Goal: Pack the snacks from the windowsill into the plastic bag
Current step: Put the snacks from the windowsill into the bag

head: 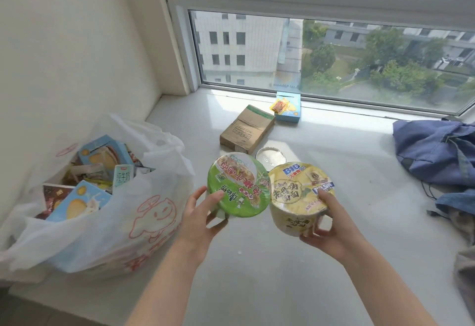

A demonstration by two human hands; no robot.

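My left hand (203, 219) grips a green-lidded instant noodle bowl (237, 184), held above the white windowsill (321, 161). Beside it, my right hand (327, 225) grips a yellow instant noodle bowl (299, 192); the two bowls touch at their rims. To the left stands the white plastic bag (123, 212) with red print, its mouth open, holding blue snack boxes, a milk carton and other packets. Further back on the sill lie a brown cardboard box (246, 129), a blue snack box (288, 107) with a small orange packet on it, and a round clear-lidded cup (271, 157).
The window (334, 55) runs along the back of the sill and a wall (77, 43) closes off the left side behind the bag. Blue clothing (437, 151) is heaped at the right end of the sill, with more fabric at the right edge.
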